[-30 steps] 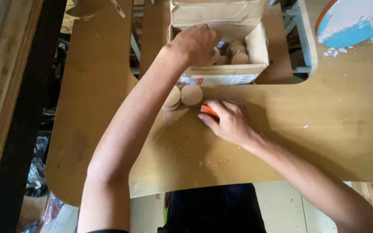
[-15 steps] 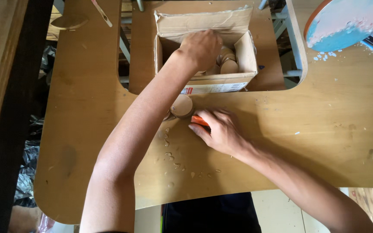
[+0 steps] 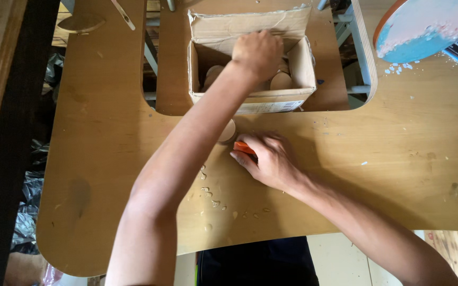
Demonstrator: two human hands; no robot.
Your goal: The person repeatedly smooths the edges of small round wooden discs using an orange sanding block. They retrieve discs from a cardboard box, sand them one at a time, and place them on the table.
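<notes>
The left hand [image 3: 260, 53] reaches into the open cardboard box [image 3: 250, 98], fingers curled down among the round wooden discs [image 3: 281, 81] – whether they grip one I cannot tell. The right hand [image 3: 269, 159] rests on the plywood table [image 3: 377, 159], fingers closed over a small orange tool [image 3: 244, 148]. 1 disc [image 3: 227, 131] lies just beyond its fingertips – several wait in the box, so most seem left.
</notes>
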